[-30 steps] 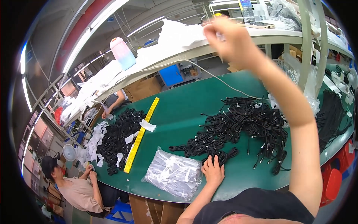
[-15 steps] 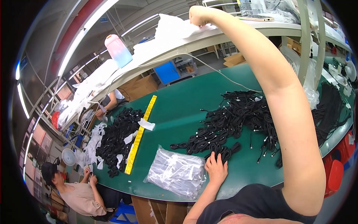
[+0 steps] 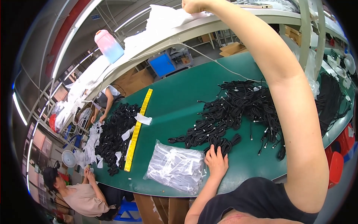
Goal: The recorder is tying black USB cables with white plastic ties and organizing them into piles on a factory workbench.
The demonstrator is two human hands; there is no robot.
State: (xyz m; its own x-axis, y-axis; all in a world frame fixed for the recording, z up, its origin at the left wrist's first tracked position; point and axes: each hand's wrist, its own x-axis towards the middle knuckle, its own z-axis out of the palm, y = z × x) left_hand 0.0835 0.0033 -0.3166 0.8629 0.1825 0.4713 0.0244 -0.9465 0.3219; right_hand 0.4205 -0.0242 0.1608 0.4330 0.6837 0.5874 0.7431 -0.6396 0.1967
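My left hand (image 3: pixel 216 164) lies on coiled black cables (image 3: pixel 220 143) near the table's front edge, its fingers stretched out and a little apart over the coils. Beside it, to the left, is a clear plastic bag (image 3: pixel 175 170) packed with whitish pieces. My right arm reaches far up across the view. At the raised shelf, my right hand (image 3: pixel 193 6) is closed like a fist by a crumpled white sheet (image 3: pixel 166 18); the top edge partly cuts it off, and what its fingers hold is hidden. Behind my left hand spreads a large heap of black cables (image 3: pixel 238 100).
A yellow strip (image 3: pixel 138 130) crosses the green table (image 3: pixel 175 100), bordering another black cable pile (image 3: pixel 115 136) with white pieces. A pink-and-blue bottle (image 3: pixel 109 46) stands on the shelf. A co-worker (image 3: pixel 80 196) sits at left; another person's arms (image 3: pixel 106 106) reach in behind the pile.
The whole view has shifted slightly, and my right hand now sits nearer the top edge. My left hand stays on the coils. The far person's arms have moved at the pile.
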